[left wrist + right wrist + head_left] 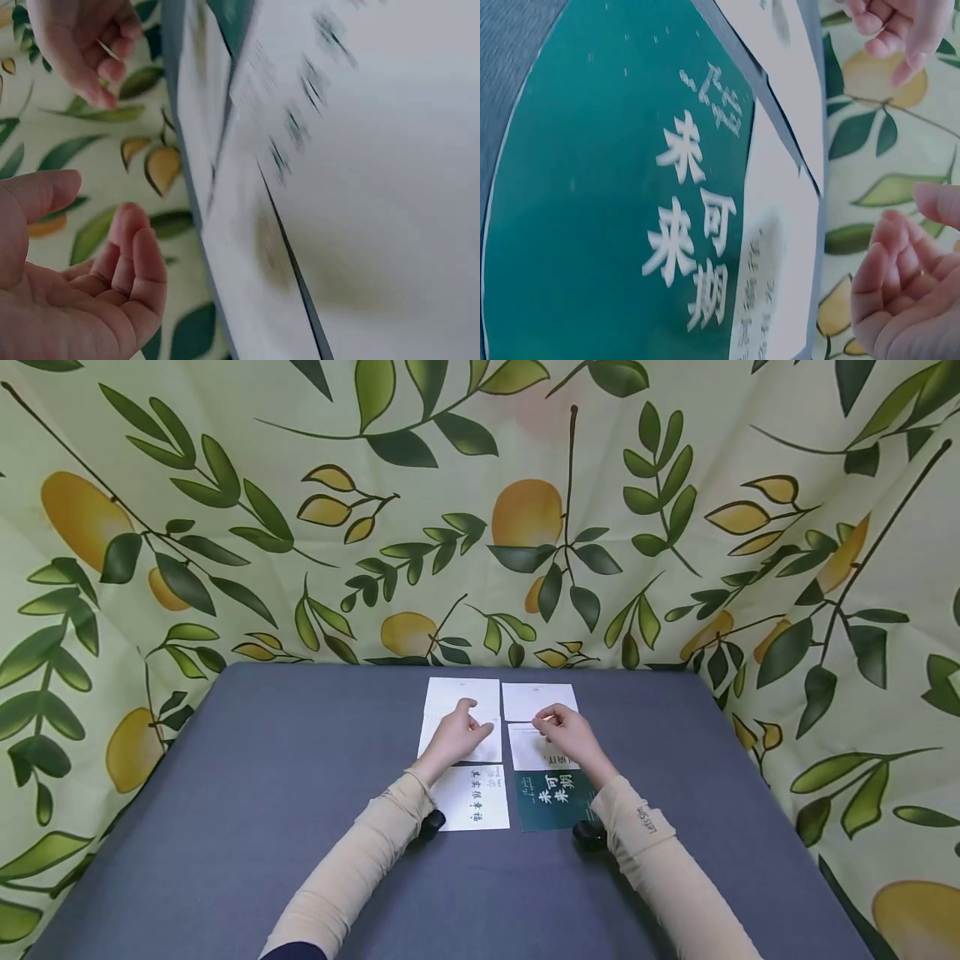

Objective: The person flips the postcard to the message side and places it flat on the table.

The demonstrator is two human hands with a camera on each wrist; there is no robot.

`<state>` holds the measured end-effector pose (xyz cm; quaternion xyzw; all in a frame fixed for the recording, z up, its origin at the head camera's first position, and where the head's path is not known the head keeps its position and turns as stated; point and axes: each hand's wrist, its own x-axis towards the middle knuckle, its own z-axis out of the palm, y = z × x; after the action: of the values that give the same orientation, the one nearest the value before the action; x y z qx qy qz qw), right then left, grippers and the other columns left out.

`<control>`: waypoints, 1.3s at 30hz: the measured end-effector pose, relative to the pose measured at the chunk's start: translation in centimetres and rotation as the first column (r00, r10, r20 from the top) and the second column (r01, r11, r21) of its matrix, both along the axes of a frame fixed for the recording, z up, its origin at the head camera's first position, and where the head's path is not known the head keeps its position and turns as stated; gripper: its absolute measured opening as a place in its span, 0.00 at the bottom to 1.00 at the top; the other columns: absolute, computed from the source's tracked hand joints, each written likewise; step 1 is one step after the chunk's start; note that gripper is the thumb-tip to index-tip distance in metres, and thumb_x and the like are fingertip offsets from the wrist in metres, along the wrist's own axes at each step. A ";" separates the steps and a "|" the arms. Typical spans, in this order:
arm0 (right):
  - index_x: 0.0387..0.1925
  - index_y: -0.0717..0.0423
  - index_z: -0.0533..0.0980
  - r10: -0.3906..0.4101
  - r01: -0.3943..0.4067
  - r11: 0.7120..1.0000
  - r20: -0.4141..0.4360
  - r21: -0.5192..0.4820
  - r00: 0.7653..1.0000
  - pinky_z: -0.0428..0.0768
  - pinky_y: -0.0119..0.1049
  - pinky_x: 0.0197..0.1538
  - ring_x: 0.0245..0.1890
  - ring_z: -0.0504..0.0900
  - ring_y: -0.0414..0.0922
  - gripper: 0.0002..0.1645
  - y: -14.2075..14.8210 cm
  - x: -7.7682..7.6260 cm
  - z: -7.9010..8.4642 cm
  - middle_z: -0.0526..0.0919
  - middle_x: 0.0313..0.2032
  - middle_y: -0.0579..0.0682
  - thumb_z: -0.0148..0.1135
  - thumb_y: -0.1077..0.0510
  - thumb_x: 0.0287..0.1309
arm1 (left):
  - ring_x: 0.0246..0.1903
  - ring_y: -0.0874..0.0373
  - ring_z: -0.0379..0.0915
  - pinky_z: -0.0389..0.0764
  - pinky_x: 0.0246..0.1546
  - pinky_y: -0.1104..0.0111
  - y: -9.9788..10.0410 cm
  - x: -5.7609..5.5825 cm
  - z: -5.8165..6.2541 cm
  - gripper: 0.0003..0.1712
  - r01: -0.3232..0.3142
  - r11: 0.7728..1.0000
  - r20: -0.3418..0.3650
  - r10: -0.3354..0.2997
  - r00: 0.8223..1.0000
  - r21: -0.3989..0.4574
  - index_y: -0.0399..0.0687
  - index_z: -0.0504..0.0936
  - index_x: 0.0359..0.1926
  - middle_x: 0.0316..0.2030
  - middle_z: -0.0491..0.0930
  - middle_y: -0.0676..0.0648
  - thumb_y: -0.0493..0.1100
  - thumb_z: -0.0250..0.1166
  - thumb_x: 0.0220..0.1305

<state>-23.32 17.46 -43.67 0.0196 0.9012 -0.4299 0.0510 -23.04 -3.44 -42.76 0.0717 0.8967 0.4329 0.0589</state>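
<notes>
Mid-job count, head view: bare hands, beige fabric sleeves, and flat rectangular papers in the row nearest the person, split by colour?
Bare hands (left hand, right hand): 2
Beige fabric sleeves: 2
White paper with dark characters: 1
Dark green paper with white characters: 1
Total: 6

Soft, even light is filling the head view, while the dimmer left wrist view is showing a hazily shadowed white card (397,180), its printed characters (313,86) blurring.
</notes>
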 end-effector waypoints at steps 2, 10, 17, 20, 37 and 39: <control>0.49 0.58 0.73 -0.043 0.043 0.999 0.012 0.005 0.999 0.70 0.34 0.33 0.36 0.76 0.50 0.21 0.6 0.2 0.3 0.77 0.38 0.57 0.56 0.49 0.61 | 0.27 0.57 0.72 0.69 0.26 0.73 1.0 0.3 0.2 0.34 0.034 0.999 0.023 -0.035 0.999 0.022 0.34 0.61 0.64 0.36 0.80 0.42 0.46 0.59 0.63; 0.62 0.64 0.60 -0.165 0.165 0.986 0.064 0.006 0.984 0.72 0.51 0.48 0.51 0.69 0.58 0.36 3.4 0.6 0.2 0.69 0.55 0.65 0.54 0.45 0.61 | 0.54 0.42 0.72 0.73 0.53 0.54 3.3 2.0 -0.2 0.36 0.133 0.980 0.181 -0.159 0.970 0.149 0.36 0.58 0.66 0.56 0.72 0.35 0.52 0.56 0.64; 0.68 0.67 0.49 -0.149 0.153 0.988 0.200 -0.005 0.969 0.61 0.58 0.64 0.64 0.59 0.63 0.43 5.4 1.2 0.1 0.56 0.65 0.71 0.51 0.46 0.63 | 0.63 0.40 0.62 0.65 0.61 0.49 3.9 2.7 -0.9 0.36 0.139 0.952 0.277 -0.216 0.936 0.273 0.34 0.57 0.66 0.61 0.64 0.31 0.57 0.46 0.69; 0.69 0.68 0.46 -0.149 0.158 0.987 0.246 -0.019 0.958 0.60 0.59 0.65 0.66 0.56 0.64 0.45 5.9 1.6 -0.1 0.53 0.66 0.71 0.51 0.45 0.63 | 0.65 0.36 0.56 0.61 0.64 0.49 4.0 2.6 -1.3 0.39 0.133 0.922 0.319 -0.257 0.912 0.362 0.31 0.51 0.68 0.65 0.57 0.29 0.59 0.38 0.71; 0.68 0.72 0.45 -0.119 0.159 0.977 0.254 -0.143 0.960 0.69 0.53 0.61 0.59 0.67 0.61 0.43 6.4 2.5 -1.4 0.55 0.65 0.72 0.49 0.49 0.65 | 0.66 0.37 0.54 0.61 0.66 0.55 4.5 2.5 -1.5 0.43 -0.087 0.848 0.444 -0.184 0.877 0.523 0.35 0.37 0.71 0.66 0.49 0.27 0.60 0.40 0.70; 0.67 0.74 0.46 -0.104 0.144 0.979 0.250 -0.147 0.963 0.68 0.53 0.61 0.58 0.68 0.60 0.42 6.5 2.5 -1.4 0.57 0.64 0.72 0.49 0.50 0.65 | 0.66 0.37 0.55 0.61 0.66 0.55 4.6 2.5 -1.5 0.42 -0.095 0.842 0.442 -0.179 0.879 0.531 0.36 0.37 0.71 0.67 0.49 0.28 0.59 0.40 0.70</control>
<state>-20.80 23.96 -45.09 0.1239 0.8469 -0.4994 0.1341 -20.58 1.11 -44.24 -0.0027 0.6947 0.6692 0.2638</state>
